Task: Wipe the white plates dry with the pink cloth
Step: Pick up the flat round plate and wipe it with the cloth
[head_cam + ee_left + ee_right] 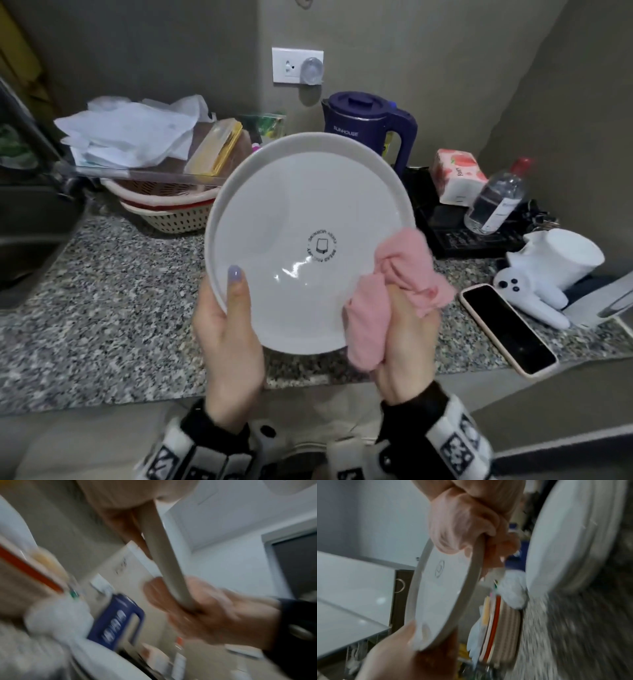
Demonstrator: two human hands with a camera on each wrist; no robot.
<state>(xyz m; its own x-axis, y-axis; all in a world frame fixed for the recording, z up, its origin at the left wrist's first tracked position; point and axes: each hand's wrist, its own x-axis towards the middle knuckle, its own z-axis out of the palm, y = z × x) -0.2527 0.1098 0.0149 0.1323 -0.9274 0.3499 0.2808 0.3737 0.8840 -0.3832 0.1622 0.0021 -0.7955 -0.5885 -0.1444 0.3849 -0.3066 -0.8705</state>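
Over the granite counter (pixel 102 308), our left hand (pixel 229 329) grips the upturned white plate (pixel 301 219) while our right hand (pixel 407 346), fist closed on the pink cloth (pixel 400 274), should press firmly around the rim.

Head view looks down from above; both wrist views sit close, edge-on; all share the white plate (pixel 305 240).

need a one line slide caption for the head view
Left hand holds a white plate upright, stamped underside facing the camera, while the right hand presses a bunched pink cloth against its rim.
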